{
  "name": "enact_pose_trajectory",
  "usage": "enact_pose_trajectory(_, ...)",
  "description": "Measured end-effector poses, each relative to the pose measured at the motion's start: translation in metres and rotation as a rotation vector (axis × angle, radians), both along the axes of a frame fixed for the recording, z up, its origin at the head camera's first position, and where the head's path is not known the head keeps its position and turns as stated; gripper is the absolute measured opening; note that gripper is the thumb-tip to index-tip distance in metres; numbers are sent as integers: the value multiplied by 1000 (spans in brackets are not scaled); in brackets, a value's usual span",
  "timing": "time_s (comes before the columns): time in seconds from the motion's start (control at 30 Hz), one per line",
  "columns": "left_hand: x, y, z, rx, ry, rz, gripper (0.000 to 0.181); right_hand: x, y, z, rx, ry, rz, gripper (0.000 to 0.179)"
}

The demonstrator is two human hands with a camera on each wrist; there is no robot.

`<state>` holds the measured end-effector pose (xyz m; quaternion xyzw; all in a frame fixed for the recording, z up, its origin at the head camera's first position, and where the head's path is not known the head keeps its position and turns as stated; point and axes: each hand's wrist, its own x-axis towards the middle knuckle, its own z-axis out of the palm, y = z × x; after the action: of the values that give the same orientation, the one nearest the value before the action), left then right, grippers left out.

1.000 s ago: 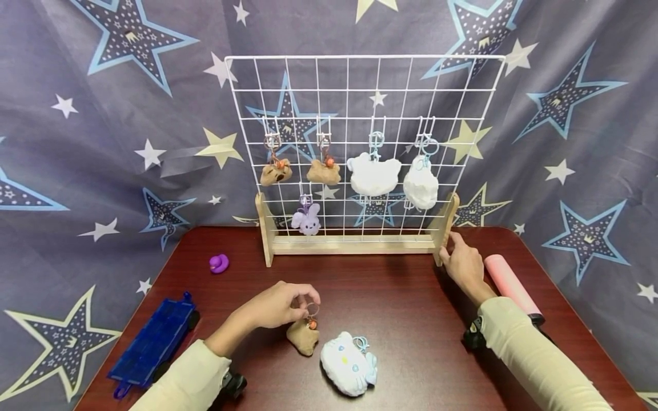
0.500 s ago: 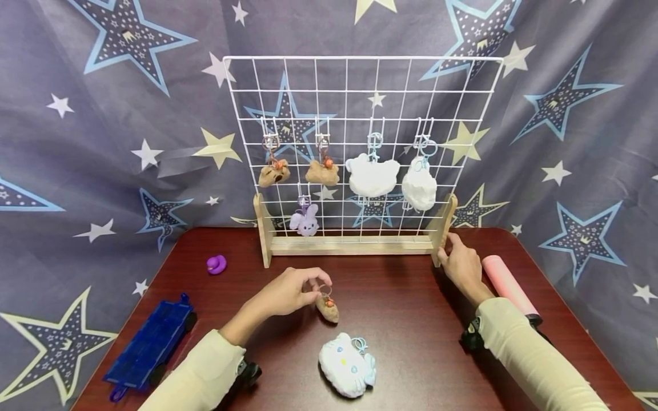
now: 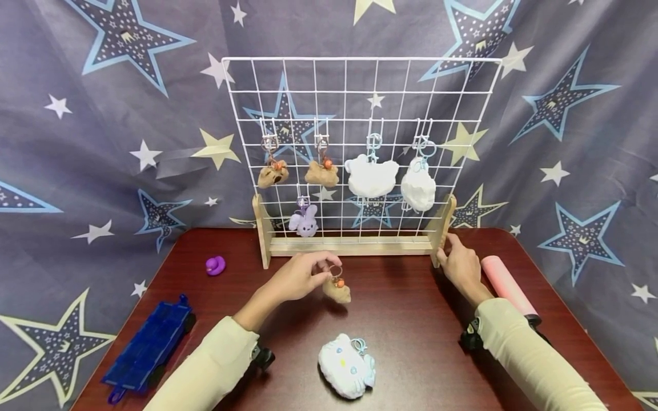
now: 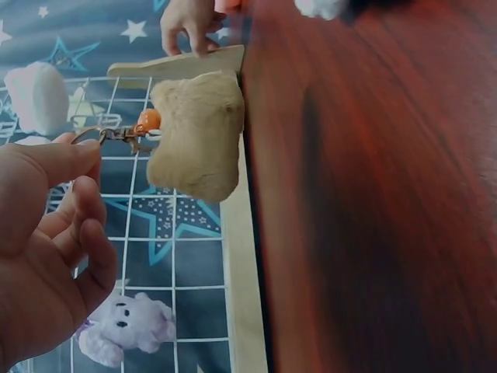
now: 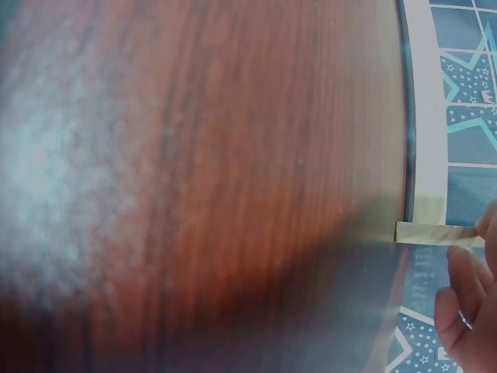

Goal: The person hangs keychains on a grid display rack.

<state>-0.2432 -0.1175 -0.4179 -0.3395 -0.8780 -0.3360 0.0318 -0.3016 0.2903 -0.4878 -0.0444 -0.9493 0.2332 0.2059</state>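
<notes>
My left hand (image 3: 298, 277) pinches the metal ring of a brown plush keychain (image 3: 337, 291), which hangs above the table in front of the rack. In the left wrist view, the plush (image 4: 198, 136) shows a plain furry side, with an orange bead (image 4: 148, 120) beside its clasp. At the far right, my right hand (image 3: 461, 265) grips the wooden side foot (image 3: 446, 222) of the white grid rack (image 3: 360, 92), thumb and fingers on either side of it. Hooks on the rack carry two brown plush keychains (image 3: 321, 173), two white ones (image 3: 371, 178) and a lilac bunny (image 3: 306, 222).
A white cat-faced plush keychain (image 3: 343, 365) lies on the table (image 3: 406, 319) near the front. To the left are a blue toy trailer (image 3: 149, 348) and a purple duck (image 3: 215, 265). A pink cylinder (image 3: 509, 285) lies beside my right forearm.
My left hand has carried the brown plush keychain rightward and away from me, closer to the rack. The keychain has turned as it hangs. My right hand stays at the rack's foot.
</notes>
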Motion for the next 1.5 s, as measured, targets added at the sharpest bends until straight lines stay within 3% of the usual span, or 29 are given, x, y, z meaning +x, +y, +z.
enact_pose_trajectory(0.3, -9, 14, 10, 32, 18, 27, 27, 0, 0, -2, -2, 10, 0, 44)
enact_pose_trajectory(0.77, -27, 28, 17, 60, 84, 20, 27, 0, 1, -3, 0, 18, -4, 42)
enact_pose_trajectory(1.17, -40, 38, 29, 48, 93, 58, 26, -1, 1, -2, -1, 22, 6, 43)
enact_pose_trajectory(1.5, -54, 49, 34, 120, 124, 109, 26, -1, 1, -1, 0, 5, -2, 43)
